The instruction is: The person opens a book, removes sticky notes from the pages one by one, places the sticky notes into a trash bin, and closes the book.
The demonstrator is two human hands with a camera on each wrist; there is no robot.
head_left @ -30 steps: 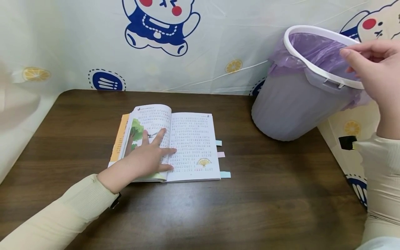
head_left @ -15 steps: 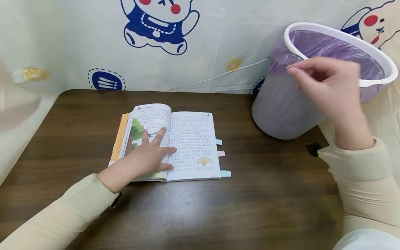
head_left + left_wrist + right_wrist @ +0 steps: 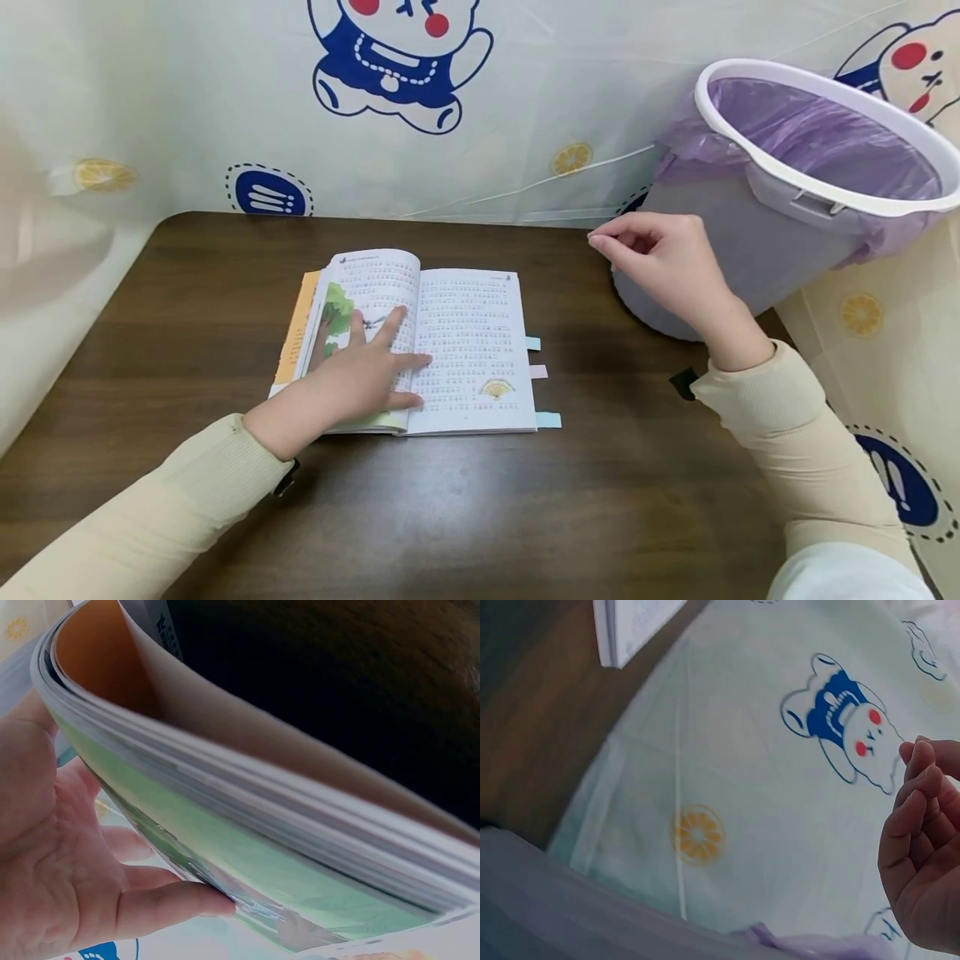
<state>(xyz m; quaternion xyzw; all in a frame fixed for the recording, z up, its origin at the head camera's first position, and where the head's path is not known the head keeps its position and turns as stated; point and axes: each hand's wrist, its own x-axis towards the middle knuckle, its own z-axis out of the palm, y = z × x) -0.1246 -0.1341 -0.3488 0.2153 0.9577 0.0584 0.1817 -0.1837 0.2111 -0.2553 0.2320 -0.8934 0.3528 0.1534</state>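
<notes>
An open book (image 3: 468, 333) lies on the table, with printed text, a tree picture and tabs along its right edge. My left hand (image 3: 351, 377) rests flat on its left page, fingers spread. From below, the left wrist view shows the page edges (image 3: 225, 780) with my fingers against the green page. My right hand (image 3: 667, 262) is in the air to the right of the book, in front of the bin. Its thumb and index finger meet at the tips and the other fingers curl; nothing shows between them in the right wrist view.
A tilted grey bin (image 3: 712, 242) with a white rim (image 3: 817, 185) and a purple liner (image 3: 810, 125) stands at the back right. A printed cloth (image 3: 510, 108) hangs behind the brown table (image 3: 480, 517).
My right hand has moved left and down from the bin's mouth toward the book, its fingertips still together. The left hand and the book have stayed in place.
</notes>
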